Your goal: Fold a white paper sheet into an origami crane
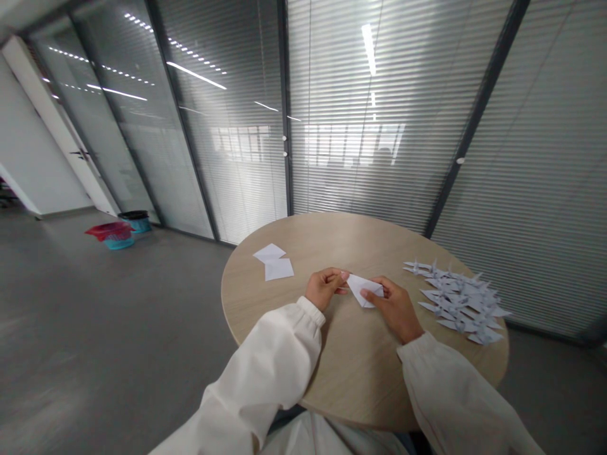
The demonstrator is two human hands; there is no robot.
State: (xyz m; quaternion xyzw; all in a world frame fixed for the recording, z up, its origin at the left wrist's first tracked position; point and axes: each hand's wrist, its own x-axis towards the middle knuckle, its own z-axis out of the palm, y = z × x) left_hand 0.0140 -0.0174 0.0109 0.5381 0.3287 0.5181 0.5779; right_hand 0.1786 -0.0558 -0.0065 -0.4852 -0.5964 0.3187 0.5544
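Note:
A small folded piece of white paper [359,292] with visible creases is held just above the round table between my two hands. My left hand [327,287] pinches its left corner between thumb and fingers. On the other side, my right hand [392,306] grips it, thumb pressed on the upper face and fingers behind. To the left lie loose white paper sheets [279,269], partly overlapping. Many folded paper cranes [459,300] sit in a cluster at the right of the table.
The round wooden table [360,366] stands close to a glass partition [351,139] with blinds. On the grey floor at the left are a blue bin with a red liner [111,232] and another blue bin with a black liner [136,220]. A white door [71,139] is beyond.

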